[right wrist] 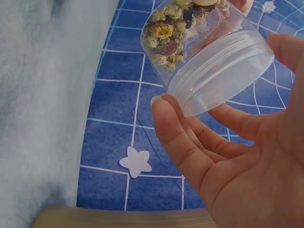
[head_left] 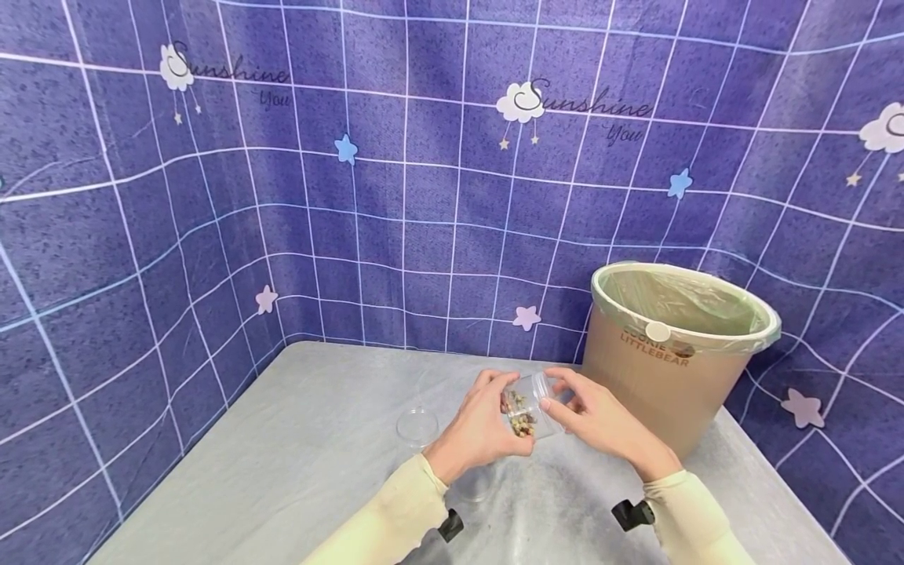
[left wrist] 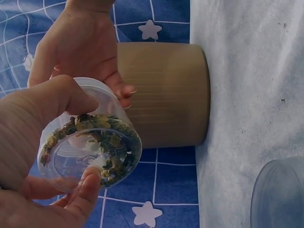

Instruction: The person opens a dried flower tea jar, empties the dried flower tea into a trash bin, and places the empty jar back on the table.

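A clear plastic jar point(head_left: 546, 428) with dried flower buds point(right wrist: 164, 31) inside is held tilted above the table, between both hands. My left hand point(head_left: 480, 428) grips the jar's body near its base, thumb on one side and fingers on the other. The right hand point(head_left: 600, 416) spans the clear ridged lid point(right wrist: 228, 76) at the other end, its thumb and fingertips at the lid's edge. Through the jar's bottom in the left wrist view, the yellowish and dark red buds are seen gathered along one side.
A beige bin point(head_left: 664, 392) with a green liner bag stands at the right, just beyond the right hand. On the grey-covered table point(head_left: 318, 439) lies a round clear container point(head_left: 417, 428), left of the hands. A blue grid-patterned curtain point(head_left: 424, 196) surrounds the table's back and sides.
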A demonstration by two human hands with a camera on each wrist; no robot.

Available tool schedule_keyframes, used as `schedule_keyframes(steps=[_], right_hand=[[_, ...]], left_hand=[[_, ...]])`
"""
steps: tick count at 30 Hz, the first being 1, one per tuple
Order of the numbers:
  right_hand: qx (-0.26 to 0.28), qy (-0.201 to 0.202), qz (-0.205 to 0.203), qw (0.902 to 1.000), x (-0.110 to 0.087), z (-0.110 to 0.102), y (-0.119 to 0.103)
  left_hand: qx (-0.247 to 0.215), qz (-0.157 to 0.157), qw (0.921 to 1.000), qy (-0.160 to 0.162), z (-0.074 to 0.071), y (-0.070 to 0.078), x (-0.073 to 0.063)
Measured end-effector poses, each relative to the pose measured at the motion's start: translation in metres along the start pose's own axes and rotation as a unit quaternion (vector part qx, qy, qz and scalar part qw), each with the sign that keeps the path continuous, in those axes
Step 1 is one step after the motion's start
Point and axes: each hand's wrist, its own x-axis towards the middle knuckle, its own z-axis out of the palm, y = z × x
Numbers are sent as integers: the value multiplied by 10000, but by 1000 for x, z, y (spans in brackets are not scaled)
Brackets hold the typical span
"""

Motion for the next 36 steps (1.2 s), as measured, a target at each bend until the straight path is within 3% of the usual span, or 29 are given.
schedule_keyframes(steps=[19,32,36], right_hand=[[-273,355,-53,9990,-1,6,-1],[-405,482,-134,9979,-2,8,-9],[-492,523,-123,9973,-3,9,-13]], left_hand=[[391,-135,9989,-201,2,0,-3],[594,36,9978,-304,2,-3,-5],[640,92,9977,-207,7,-6,-5]])
